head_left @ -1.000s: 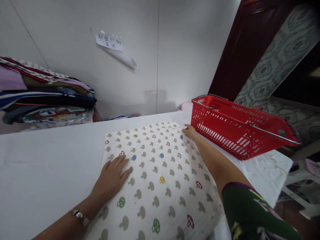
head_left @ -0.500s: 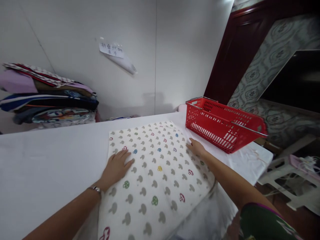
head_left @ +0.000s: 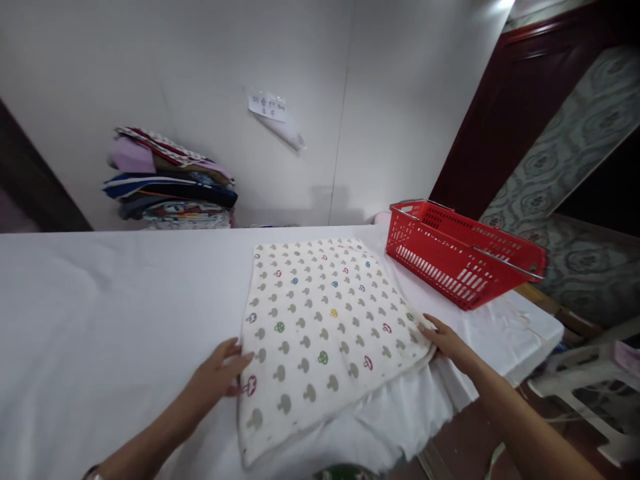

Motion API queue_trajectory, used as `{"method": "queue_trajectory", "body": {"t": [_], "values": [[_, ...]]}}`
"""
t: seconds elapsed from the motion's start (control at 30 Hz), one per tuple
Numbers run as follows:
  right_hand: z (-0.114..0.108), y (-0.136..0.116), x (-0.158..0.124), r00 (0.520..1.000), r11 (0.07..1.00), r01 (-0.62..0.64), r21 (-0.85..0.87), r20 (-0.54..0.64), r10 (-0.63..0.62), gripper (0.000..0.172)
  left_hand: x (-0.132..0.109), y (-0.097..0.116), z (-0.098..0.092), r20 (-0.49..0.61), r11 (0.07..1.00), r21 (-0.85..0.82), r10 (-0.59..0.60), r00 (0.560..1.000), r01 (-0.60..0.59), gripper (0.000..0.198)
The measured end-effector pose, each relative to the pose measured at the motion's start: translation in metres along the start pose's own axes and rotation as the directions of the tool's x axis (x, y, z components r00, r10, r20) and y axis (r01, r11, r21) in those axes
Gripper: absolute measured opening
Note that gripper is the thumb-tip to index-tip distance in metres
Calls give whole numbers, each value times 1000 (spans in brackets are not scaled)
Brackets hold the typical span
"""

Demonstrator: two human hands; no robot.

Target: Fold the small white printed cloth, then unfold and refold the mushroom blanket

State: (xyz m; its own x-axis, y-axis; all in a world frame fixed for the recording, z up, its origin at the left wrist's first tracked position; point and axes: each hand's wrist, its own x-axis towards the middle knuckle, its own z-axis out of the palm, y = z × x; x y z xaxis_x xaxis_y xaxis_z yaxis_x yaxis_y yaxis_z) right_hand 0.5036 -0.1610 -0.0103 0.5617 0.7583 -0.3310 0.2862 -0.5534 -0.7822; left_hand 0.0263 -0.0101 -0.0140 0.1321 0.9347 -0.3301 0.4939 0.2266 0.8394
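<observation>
A white cloth point(head_left: 320, 333) with grey and coloured mushroom prints lies flat in a folded rectangle on the white-covered table. At its left edge is my left hand point(head_left: 220, 370), fingers apart, with the thumb over the border. The far fingers partly dip beside the edge. My right hand point(head_left: 447, 341) holds the near right corner, some fingertips on top and others hidden at the layered edge. The cloth's near edge runs close to the table's front.
A red plastic basket point(head_left: 460, 257) with metal handles stands at the back right. Folded fabrics point(head_left: 175, 177) are stacked at the back left. A paper note point(head_left: 267, 107) hangs on the wall. A white stool point(head_left: 595, 393) stands right of the table.
Both hands have come off the cloth's upper surface and slid nearer to me, the left to the side edge, the right to the near corner. The camera view has turned left.
</observation>
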Motion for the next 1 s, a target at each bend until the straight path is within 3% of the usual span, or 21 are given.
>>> {"method": "queue_trajectory", "body": {"t": [0.07, 0.17, 0.23, 0.3, 0.37, 0.47, 0.57, 0.67, 0.77, 0.83, 0.9, 1.0], "values": [[2, -2, 0, 998, 998, -43, 49, -34, 44, 74, -25, -7, 11, 141, 990, -100, -88, 986, 103, 72], [5, -10, 2, 999, 985, -41, 165, -19, 45, 75, -52, -13, 26, 295, 986, -37, -147, 944, 165, 76], [5, -19, 2, 1000, 964, -27, 265, 2, 28, 76, -63, -10, 32, 327, 991, -40, -106, 939, 126, 67], [3, -29, -2, 1000, 925, 21, 380, 3, -24, 77, -71, -1, 31, 330, 986, -148, -18, 944, 71, 51], [-2, -41, -12, 995, 869, 94, 486, -15, -99, 78, -80, 13, 21, 309, 946, -317, 40, 950, 64, 43], [-9, -55, -36, 984, 803, 155, 576, -19, -176, 77, -96, 31, -10, 263, 833, -538, 19, 965, 130, 49], [-8, -62, -65, 977, 797, 138, 588, 49, -206, 77, -110, 29, -44, 150, 810, -576, -31, 988, 113, 54], [-1, -66, -83, 963, 822, 92, 562, 158, -216, 76, -117, 14, -61, 62, 845, -526, -73, 995, 95, 50], [6, -80, -74, 954, 864, 75, 498, 215, -207, 70, -108, 12, -63, 146, 846, -521, -41, 988, 112, 43], [12, -101, -51, 951, 879, 92, 468, 221, -217, 62, -86, 27, -62, 201, 833, -547, 32, 979, 85, 37], [16, -134, -19, 945, 877, 120, 465, 217, -244, 54, -50, 58, -65, 192, 805, -593, 130, 973, 9, 29], [18, -205, 36, 935, 847, 256, 466, 103, -339, 34, 18, 130, -81, -31, 729, -670, 156, 987, -136, 18]]}}
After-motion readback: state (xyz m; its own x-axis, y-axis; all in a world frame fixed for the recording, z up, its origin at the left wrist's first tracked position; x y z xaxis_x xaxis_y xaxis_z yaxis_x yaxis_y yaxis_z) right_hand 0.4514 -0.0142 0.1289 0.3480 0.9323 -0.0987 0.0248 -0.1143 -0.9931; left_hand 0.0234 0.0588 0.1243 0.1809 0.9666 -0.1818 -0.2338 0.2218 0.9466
